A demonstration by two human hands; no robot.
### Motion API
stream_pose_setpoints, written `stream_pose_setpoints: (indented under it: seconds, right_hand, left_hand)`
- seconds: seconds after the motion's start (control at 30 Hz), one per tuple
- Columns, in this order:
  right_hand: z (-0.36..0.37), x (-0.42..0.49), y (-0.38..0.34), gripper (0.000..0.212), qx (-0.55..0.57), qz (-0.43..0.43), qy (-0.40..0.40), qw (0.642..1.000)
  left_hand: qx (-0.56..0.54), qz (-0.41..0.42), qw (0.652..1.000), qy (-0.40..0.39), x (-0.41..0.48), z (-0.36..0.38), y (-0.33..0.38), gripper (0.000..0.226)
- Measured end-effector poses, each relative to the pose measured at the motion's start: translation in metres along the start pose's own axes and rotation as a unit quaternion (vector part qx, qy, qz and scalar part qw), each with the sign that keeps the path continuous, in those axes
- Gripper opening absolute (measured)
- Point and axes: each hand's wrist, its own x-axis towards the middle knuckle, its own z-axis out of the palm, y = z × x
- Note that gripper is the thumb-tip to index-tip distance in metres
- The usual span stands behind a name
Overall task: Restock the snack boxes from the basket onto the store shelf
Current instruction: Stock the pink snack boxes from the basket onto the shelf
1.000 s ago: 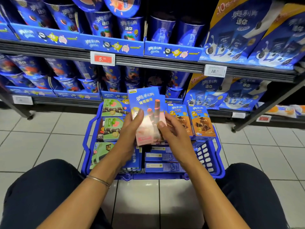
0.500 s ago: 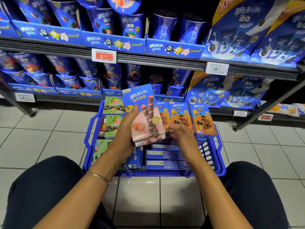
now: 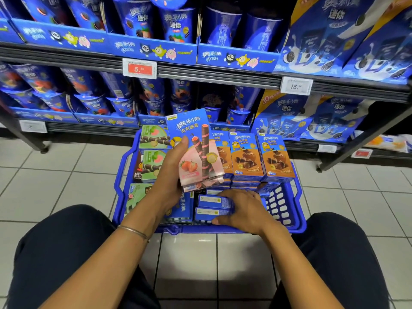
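A blue plastic basket (image 3: 296, 210) stands on the tiled floor between my knees, filled with snack boxes. My left hand (image 3: 171, 170) grips a small stack of pink-and-blue strawberry wafer-roll boxes (image 3: 196, 157), held upright above the basket. My right hand (image 3: 243, 210) lies low in the basket, fingers and thumb curled round blue boxes lying flat (image 3: 211, 207) near the front. Orange chocolate boxes (image 3: 260, 157) stand upright at the basket's back right. Green boxes (image 3: 151, 152) stand at its left. The store shelf (image 3: 223, 76) rises just behind.
The shelves hold rows of blue cookie cups (image 3: 142, 21) and large blue bags (image 3: 338, 34) at the right. A red price tag (image 3: 139, 68) and a white price tag (image 3: 296, 86) hang on the shelf rail. A dark shelf leg (image 3: 356, 143) slants down to the floor at right.
My right hand has let go of the strawberry boxes and dropped down onto the flat blue boxes in the basket. My left hand now holds the stack alone.
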Motion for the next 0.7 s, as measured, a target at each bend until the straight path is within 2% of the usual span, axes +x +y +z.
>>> stream_pose_setpoints:
  seconds: [0.13, 0.27, 0.37, 0.47, 0.57, 0.7]
  right_hand:
    - [-0.008, -0.004, 0.004, 0.05, 0.106, -0.011, 0.032, 0.994]
    - [-0.018, -0.009, 0.012, 0.031, 0.175, -0.036, 0.067, 0.982]
    - [-0.027, -0.012, 0.014, 0.025, 0.335, -0.028, 0.104, 0.936]
    - [-0.036, -0.009, 0.016, 0.016, 0.362, -0.038, 0.172, 0.915]
    - [-0.044, -0.007, 0.015, 0.006, 0.447, 0.021, 0.23, 0.864]
    - [-0.053, -0.009, 0.014, 0.021, 0.534, 0.095, 0.27, 0.796]
  left_hand:
    - [0.003, 0.001, 1.0, 0.006, 0.002, -0.002, -0.001, 0.071]
    - [-0.029, 0.005, 0.999, -0.024, 0.006, -0.012, 0.003, 0.053]
    - [-0.058, 0.024, 0.998, -0.026, 0.01, -0.019, 0.008, 0.053]
    - [-0.091, 0.047, 0.995, -0.017, 0.014, -0.025, 0.01, 0.05]
    - [-0.1, 0.057, 0.993, -0.007, 0.015, -0.029, 0.01, 0.049]
    - [-0.083, 0.048, 0.995, -0.021, 0.015, -0.027, 0.007, 0.05]
